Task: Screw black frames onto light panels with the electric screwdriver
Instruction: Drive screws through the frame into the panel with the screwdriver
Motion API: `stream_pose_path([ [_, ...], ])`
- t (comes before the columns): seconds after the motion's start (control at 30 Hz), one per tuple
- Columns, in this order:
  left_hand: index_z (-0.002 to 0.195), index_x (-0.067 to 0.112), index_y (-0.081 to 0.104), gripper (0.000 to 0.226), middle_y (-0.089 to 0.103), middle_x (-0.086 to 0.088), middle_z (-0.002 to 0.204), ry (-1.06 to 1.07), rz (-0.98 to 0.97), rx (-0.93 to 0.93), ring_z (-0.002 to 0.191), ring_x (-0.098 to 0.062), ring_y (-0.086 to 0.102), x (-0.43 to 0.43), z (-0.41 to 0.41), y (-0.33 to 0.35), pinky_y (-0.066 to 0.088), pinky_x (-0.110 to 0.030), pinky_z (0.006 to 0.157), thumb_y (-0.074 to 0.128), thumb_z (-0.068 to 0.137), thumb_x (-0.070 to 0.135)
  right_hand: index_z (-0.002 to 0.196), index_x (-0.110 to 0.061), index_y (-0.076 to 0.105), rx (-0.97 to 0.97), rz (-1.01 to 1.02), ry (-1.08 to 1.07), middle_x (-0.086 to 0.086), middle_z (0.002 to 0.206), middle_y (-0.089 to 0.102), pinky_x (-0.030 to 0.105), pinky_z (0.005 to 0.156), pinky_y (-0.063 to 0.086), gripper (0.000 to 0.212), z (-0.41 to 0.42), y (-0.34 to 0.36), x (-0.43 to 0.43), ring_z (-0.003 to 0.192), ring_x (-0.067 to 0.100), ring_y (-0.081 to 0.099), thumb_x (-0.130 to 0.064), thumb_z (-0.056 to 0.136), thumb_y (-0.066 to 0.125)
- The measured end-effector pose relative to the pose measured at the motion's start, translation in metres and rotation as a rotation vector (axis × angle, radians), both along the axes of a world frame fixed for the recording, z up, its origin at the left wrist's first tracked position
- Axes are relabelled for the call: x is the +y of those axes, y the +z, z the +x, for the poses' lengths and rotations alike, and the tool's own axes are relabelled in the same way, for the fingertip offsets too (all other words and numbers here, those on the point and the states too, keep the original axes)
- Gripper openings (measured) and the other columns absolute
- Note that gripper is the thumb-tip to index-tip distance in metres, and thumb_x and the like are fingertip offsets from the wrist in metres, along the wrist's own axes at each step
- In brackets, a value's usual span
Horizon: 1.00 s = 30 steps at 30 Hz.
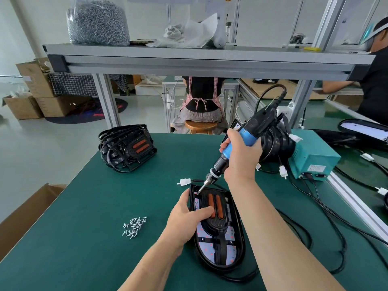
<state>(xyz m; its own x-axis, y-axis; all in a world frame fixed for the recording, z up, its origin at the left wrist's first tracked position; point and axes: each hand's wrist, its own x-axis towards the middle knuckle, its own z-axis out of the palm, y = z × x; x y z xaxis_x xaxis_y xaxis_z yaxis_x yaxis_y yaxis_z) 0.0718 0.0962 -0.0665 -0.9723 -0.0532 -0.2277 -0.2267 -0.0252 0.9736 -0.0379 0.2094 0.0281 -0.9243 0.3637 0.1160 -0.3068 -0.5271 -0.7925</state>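
Blue screwdriver (246, 135) in right hand (241, 159) apparently touches panel (220, 246) held by left hand (186, 221).

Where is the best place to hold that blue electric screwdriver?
Its blue barrel, wrapped from the side, as the right hand does. The electric screwdriver is a straight round handle, tilted with its bit down on the black frame and its cable leaving the top end.
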Motion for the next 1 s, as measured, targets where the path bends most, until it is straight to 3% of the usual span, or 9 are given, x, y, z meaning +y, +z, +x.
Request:
stream_pose_path([
  [0.27, 0.116, 0.042, 0.061, 0.054, 0.078, 0.009, 0.103, -0.001, 0.003, 0.001, 0.096, -0.017, 0.075, -0.001, -0.002, -0.003, 0.055, -0.041, 0.096, 0.08, 0.067, 0.03, 0.092, -0.01, 0.048, 0.041, 0.064, 0.02, 0.0, 0.058, 0.053, 0.028, 0.05, 0.048, 0.026, 0.0, -0.002, -0.008, 0.048, 0.018, 0.051, -0.01, 0.075, 0.068],
  [0.47, 0.12, 0.042, 0.057, 0.058, 0.078, 0.009, 0.105, -0.014, 0.031, 0.0, 0.095, -0.016, 0.075, -0.001, -0.002, -0.003, 0.055, -0.036, 0.092, 0.08, 0.069, 0.028, 0.091, -0.009, 0.049, 0.082, 0.135, 0.059, 0.002, 0.056, 0.052, 0.03, 0.052, 0.049, 0.024, 0.001, -0.003, -0.011, 0.047, 0.019, 0.051, -0.01, 0.076, 0.068],
  [0.77, 0.128, 0.035, 0.056, 0.064, 0.077, 0.008, 0.108, -0.011, 0.017, -0.008, 0.098, -0.017, 0.075, -0.001, -0.002, -0.003, 0.054, -0.043, 0.099, 0.08, 0.07, 0.029, 0.08, -0.016, 0.048, 0.242, 0.285, 0.083, 0.001, 0.051, 0.051, 0.027, 0.049, 0.047, 0.021, 0.012, -0.001, -0.02, 0.044, 0.016, 0.05, -0.003, 0.082, 0.065],
  [0.9, 0.136, 0.031, 0.053, 0.074, 0.076, 0.007, 0.111, 0.005, 0.02, -0.007, 0.103, -0.02, 0.073, -0.001, -0.003, -0.004, 0.052, -0.045, 0.101, 0.082, 0.067, 0.03, 0.079, -0.016, 0.048, 0.258, 0.289, 0.079, 0.001, 0.052, 0.051, 0.027, 0.049, 0.047, 0.022, 0.013, -0.002, -0.02, 0.044, 0.017, 0.05, -0.002, 0.082, 0.064],
  [1.0, 0.133, 0.033, 0.054, 0.069, 0.077, 0.009, 0.108, 0.005, 0.015, 0.002, 0.1, -0.017, 0.074, -0.002, -0.003, -0.004, 0.054, -0.043, 0.099, 0.08, 0.069, 0.029, 0.076, -0.017, 0.048, 0.266, 0.282, 0.081, -0.005, 0.05, 0.051, 0.027, 0.049, 0.045, 0.021, 0.012, -0.003, -0.019, 0.044, 0.017, 0.048, -0.004, 0.08, 0.063],
])
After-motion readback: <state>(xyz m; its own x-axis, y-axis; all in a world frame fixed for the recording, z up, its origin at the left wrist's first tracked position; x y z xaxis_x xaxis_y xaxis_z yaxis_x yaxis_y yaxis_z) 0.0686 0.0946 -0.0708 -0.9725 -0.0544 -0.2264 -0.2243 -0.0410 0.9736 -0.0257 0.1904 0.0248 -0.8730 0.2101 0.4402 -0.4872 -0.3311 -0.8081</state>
